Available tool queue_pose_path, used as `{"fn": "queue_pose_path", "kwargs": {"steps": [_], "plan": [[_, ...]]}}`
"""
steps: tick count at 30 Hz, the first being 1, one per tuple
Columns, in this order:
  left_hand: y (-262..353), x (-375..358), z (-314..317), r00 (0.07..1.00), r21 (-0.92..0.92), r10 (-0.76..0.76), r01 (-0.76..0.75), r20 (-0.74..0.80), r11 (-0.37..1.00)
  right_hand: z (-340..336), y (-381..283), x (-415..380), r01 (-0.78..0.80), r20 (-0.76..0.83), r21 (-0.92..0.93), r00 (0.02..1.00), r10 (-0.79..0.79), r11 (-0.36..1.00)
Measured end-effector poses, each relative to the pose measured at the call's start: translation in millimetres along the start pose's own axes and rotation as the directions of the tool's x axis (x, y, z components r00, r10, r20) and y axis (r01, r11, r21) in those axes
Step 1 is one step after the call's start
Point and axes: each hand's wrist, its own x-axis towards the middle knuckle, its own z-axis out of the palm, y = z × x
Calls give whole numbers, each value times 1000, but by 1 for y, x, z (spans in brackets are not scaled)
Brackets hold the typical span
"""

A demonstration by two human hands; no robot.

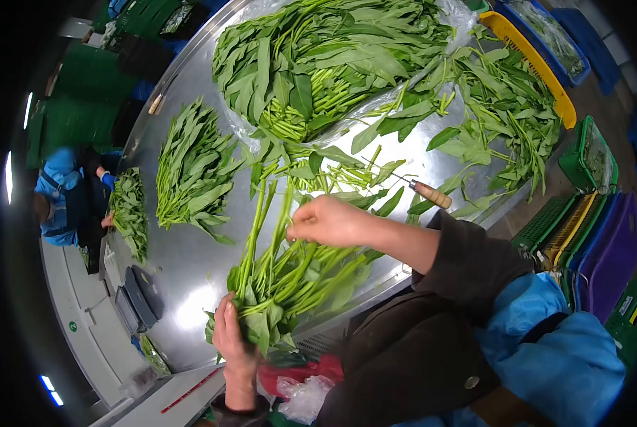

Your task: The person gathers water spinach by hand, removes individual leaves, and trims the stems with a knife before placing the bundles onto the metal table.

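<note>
My left hand (pixel 233 334) is closed round the leafy end of a bunch of water spinach (pixel 275 281) at the near edge of the metal table. Over the stems of that bunch, my right hand (pixel 325 220) is closed in a pinch on some of the stalks. A large heap of water spinach (pixel 332 64) lies on clear plastic beyond my hands. Cut stem pieces and loose leaves (pixel 340 174) are scattered just past my right hand. Beside my right forearm rests a knife with a wooden handle (pixel 430 193), its blade partly under leaves.
A sorted bunch of water spinach (pixel 194 167) lies on the metal table (pixel 190 274) to the left. Loose greens (pixel 507 114) spread to the right, by a yellow crate (pixel 535 64). Stacked crates (pixel 582 242) stand at right. A co-worker (pixel 65 192) handles greens at far left.
</note>
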Motion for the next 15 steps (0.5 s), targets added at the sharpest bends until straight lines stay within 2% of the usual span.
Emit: {"fn": "queue_pose_path", "kwargs": {"steps": [1, 2, 3, 4, 5, 6, 7, 8, 9, 10, 12, 13, 14, 15], "plan": [[-3, -1, 0, 1000, 0, 0, 0, 1, 1000, 1, 6, 8, -152, 153, 388, 983, 99, 909], [-7, -5, -2, 1000, 10, 7, -7, 9, 1000, -11, 21, 14, -209, 305, 734, 951, -40, 646], [-9, -8, -3, 1000, 21, 9, -10, 14, 1000, -29, 39, 16, -158, 227, 900, 965, -127, 407], [-2, -2, -9, 1000, -46, -3, 4, 10, 999, -47, 50, 19, -107, 131, 985, 974, -186, 134], [-4, -7, -10, 1000, -44, -14, 15, 8, 999, -63, 26, 15, 166, -245, 920, 951, 190, 355], [-9, -12, -9, 1000, -37, -17, 17, -12, 999, -95, 50, 13, 156, -119, 826, 988, -103, 542], [-11, -14, -8, 999, -33, -15, 14, -31, 999, -89, 60, 16, 156, -119, 824, 988, -103, 544], [-9, -13, -5, 998, -52, -17, 14, -67, 999, -82, 69, 18, 90, -108, 477, 993, -44, 874], [-11, -14, -1, 997, -56, -14, 10, -70, 998, -76, 77, 22, -13, -128, 22, 992, 16, 1000], [-13, -17, 2, 997, -88, -18, 11, -77, 996, -69, 85, 30, -24, 137, 126, 991, 7, 992], [-8, -11, 0, 998, -143, -21, 13, -56, 990, -43, 81, 24, -55, 388, 448, 911, -139, 892], [-6, -6, 1, 999, -142, -14, 7, -50, 990, -29, 75, 25, -112, 485, 591, 841, -241, 799], [-4, -2, 3, 998, -204, -32, 22, -46, 979, -15, 74, 34, -118, 541, 617, 782, -310, 778], [-3, -1, 4, 998, -265, -56, 43, -40, 963, -8, 75, 30, -121, 540, 619, 783, -310, 776]]}}
